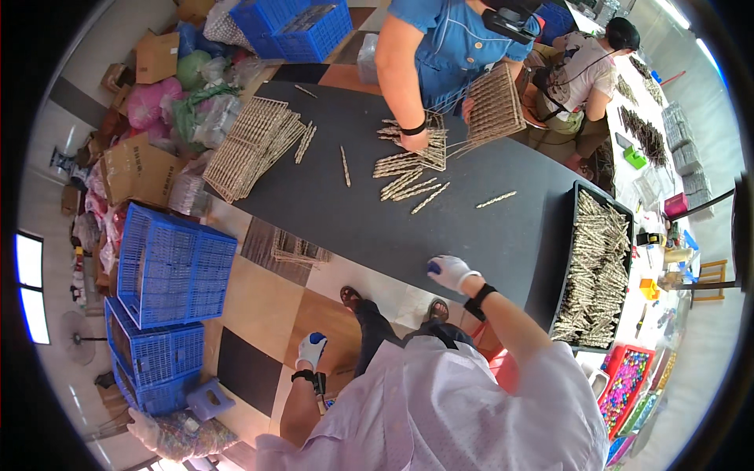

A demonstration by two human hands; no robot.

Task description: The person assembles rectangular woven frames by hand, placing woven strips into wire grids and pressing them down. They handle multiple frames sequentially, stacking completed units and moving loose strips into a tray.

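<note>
My right hand [451, 273], in a white glove with blue fingertips, is at the near edge of the dark table [377, 228]. Its fingers are curled together and nothing shows in them. Lower left, over the floor beside my leg, my left hand [312, 350] wears a matching glove; its fingers look curled, with no object visible. Across the table a co-worker's hand [415, 140] touches a spread of twisted beige sticks [404, 177], while their other hand holds a slatted rack [493, 110] upright. A single loose stick [495, 199] lies beyond my right hand.
A black tray [559, 308] full of twisted sticks stands at the table's right end. Stacked slatted racks [250, 149] lie at its left end. Blue plastic crates [174, 263] pile up on the left floor. Another person [585, 74] sits at a long bench, far right.
</note>
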